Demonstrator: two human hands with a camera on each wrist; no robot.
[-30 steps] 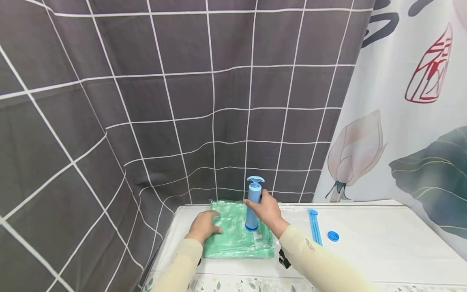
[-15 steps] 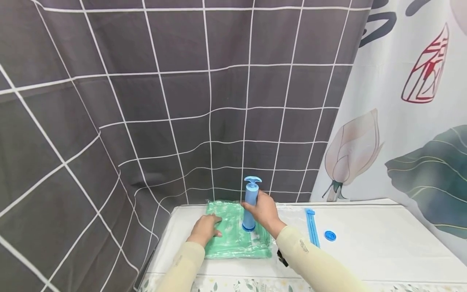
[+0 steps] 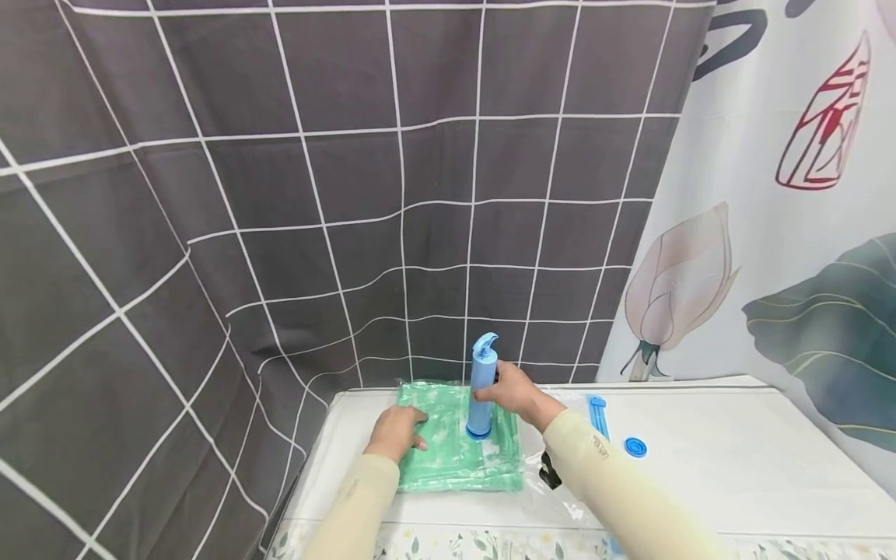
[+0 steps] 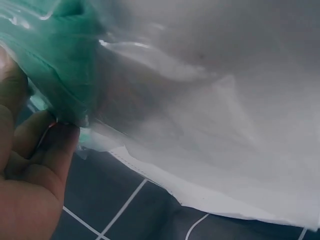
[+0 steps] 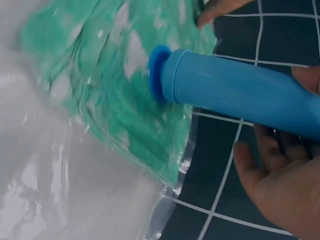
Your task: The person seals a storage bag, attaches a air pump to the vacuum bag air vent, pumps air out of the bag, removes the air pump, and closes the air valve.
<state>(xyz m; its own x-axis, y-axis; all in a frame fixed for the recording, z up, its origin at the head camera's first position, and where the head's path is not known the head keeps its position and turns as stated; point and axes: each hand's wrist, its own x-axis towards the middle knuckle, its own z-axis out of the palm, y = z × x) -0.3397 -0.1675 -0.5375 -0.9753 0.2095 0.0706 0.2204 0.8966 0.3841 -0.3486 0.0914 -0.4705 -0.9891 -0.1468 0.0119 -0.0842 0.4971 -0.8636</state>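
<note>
A blue hand pump (image 3: 480, 400) stands nearly upright on a clear vacuum storage bag (image 3: 530, 440) that holds folded green cloth (image 3: 441, 469). The right hand (image 3: 516, 389) grips the pump's barrel from the right. Its round blue base (image 5: 158, 74) sits against the bag in the right wrist view. The pump's top handle (image 3: 484, 344) now shows nearly edge-on. On the bag's left part rests the left hand (image 3: 394, 433), thumb and fingers apart. In the left wrist view, its fingertips (image 4: 64, 132) touch the plastic by the green cloth.
Right of the bag lie a long blue strip with a slider (image 3: 598, 414), partly behind the right sleeve, and a round blue cap (image 3: 635, 446). The white tabletop (image 3: 735, 467) meets a dark grid-patterned curtain (image 3: 434, 249) at the back and left.
The pump's handle has turned from broadside to nearly edge-on. The right forearm has swung outward, now covering more of the blue strip. The left hand stays on the bag.
</note>
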